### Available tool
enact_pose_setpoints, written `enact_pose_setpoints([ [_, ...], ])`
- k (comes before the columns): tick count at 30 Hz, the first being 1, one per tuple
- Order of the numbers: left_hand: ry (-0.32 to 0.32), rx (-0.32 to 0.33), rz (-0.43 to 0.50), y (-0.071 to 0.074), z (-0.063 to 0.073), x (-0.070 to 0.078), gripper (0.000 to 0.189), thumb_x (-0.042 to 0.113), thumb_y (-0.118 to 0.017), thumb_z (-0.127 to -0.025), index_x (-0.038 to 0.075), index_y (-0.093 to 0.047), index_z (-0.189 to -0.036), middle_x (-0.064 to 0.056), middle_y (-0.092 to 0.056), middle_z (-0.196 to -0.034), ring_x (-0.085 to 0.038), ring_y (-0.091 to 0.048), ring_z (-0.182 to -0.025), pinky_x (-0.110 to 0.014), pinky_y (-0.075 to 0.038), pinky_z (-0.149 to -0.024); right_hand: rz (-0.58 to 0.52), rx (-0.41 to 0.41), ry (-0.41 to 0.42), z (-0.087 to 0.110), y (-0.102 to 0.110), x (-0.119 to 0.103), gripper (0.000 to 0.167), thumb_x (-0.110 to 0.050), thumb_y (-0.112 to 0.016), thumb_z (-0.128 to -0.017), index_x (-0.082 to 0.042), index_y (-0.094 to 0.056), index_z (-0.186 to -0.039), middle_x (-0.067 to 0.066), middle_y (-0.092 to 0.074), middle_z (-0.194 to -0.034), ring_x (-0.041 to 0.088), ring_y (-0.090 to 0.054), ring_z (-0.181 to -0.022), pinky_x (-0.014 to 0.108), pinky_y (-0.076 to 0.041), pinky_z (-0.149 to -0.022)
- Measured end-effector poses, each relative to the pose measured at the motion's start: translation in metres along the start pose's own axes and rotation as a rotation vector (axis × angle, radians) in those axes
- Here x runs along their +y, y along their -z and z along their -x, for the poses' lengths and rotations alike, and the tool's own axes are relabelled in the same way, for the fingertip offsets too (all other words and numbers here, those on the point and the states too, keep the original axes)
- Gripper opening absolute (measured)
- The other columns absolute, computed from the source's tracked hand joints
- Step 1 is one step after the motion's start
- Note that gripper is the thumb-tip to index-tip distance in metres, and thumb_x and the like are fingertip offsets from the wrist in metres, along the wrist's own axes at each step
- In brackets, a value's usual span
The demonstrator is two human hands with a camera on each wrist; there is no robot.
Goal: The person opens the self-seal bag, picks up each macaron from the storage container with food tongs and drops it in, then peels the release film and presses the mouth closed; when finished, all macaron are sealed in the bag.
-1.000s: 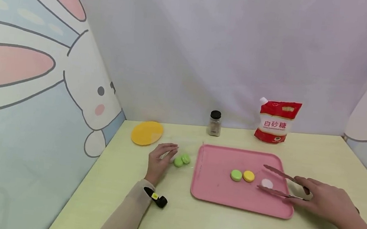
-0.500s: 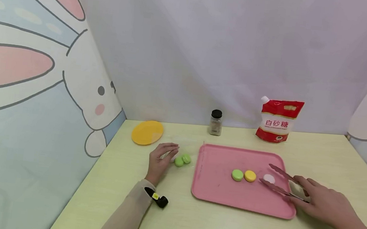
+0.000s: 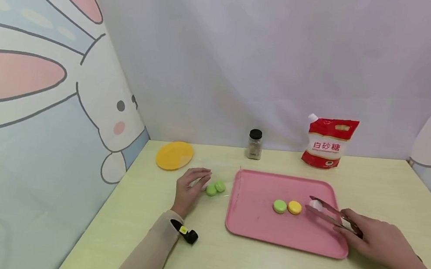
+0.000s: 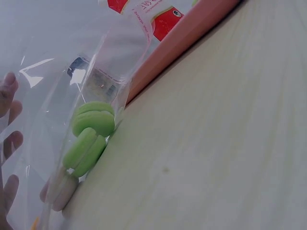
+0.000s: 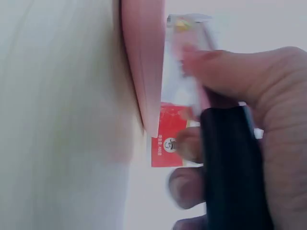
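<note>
My right hand [image 3: 381,242] grips a pair of tongs [image 3: 327,217] over the right side of the pink tray [image 3: 260,231]. Between the tong tips is a pale macaron [image 3: 315,204]; whether both tips touch it I cannot tell. A yellow macaron [image 3: 294,207] and a green macaron [image 3: 280,206] lie to its left on the tray. Left of the tray, my left hand [image 3: 191,189] pinches a clear plastic bag [image 4: 53,91] by its edge. Inside it, in the left wrist view, sit two green macarons [image 4: 85,151] and a pale one [image 4: 63,190].
An orange round plate [image 3: 174,155] lies at the back left of the table. Behind the tray stand a small black-capped jar [image 3: 254,145] and a red and white sugar pouch [image 3: 326,144]. A pale wall rises at the table's back edge.
The tong arms have come closer together, and their tips are now around the pale macaron. My left hand has stayed at the bag.
</note>
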State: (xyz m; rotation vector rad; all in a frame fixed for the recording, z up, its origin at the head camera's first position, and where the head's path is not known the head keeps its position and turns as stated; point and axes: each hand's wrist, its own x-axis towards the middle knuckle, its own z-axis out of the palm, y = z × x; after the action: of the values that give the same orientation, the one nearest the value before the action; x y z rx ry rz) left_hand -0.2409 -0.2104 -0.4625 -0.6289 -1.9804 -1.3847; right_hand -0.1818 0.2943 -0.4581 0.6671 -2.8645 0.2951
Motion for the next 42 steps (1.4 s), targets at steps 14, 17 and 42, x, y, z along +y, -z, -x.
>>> enact_pose_setpoints([
  [14, -0.017, 0.005, -0.016, -0.001, -0.001, 0.003, 0.014, -0.007, -0.074, -0.086, -0.005, -0.076, -0.100, -0.020, -0.072, -0.106, -0.034, -0.067, -0.101, -0.027, -0.052, -0.096, -0.005, 0.067, 0.023, 0.001, -0.004, 0.006, 0.045, -0.041, -0.081, -0.084, -0.022, -0.060, -0.118, -0.018, -0.035, -0.066, -0.002, -0.030, -0.055, 0.022, -0.026, -0.048],
  [17, -0.020, 0.007, -0.015, -0.001, -0.002, 0.003, 0.014, -0.008, -0.075, -0.086, -0.006, -0.076, -0.100, -0.020, -0.072, -0.105, -0.033, -0.067, -0.101, -0.026, -0.052, -0.096, -0.005, 0.066, 0.025, 0.001, -0.004, 0.006, 0.045, -0.042, -0.081, -0.084, -0.022, -0.060, -0.118, -0.018, -0.035, -0.066, -0.002, -0.030, -0.055, 0.023, -0.026, -0.048],
  [42, 0.010, 0.003, 0.004, 0.000, 0.001, 0.000, 0.013, -0.005, -0.074, -0.088, -0.005, -0.076, -0.101, -0.017, -0.072, -0.108, -0.032, -0.066, -0.104, -0.029, -0.052, -0.097, -0.038, 0.093, 0.069, -0.017, 0.006, -0.015, 0.038, -0.039, -0.083, -0.083, -0.024, -0.063, -0.112, -0.020, -0.035, -0.064, -0.003, -0.031, -0.053, 0.022, -0.027, -0.048],
])
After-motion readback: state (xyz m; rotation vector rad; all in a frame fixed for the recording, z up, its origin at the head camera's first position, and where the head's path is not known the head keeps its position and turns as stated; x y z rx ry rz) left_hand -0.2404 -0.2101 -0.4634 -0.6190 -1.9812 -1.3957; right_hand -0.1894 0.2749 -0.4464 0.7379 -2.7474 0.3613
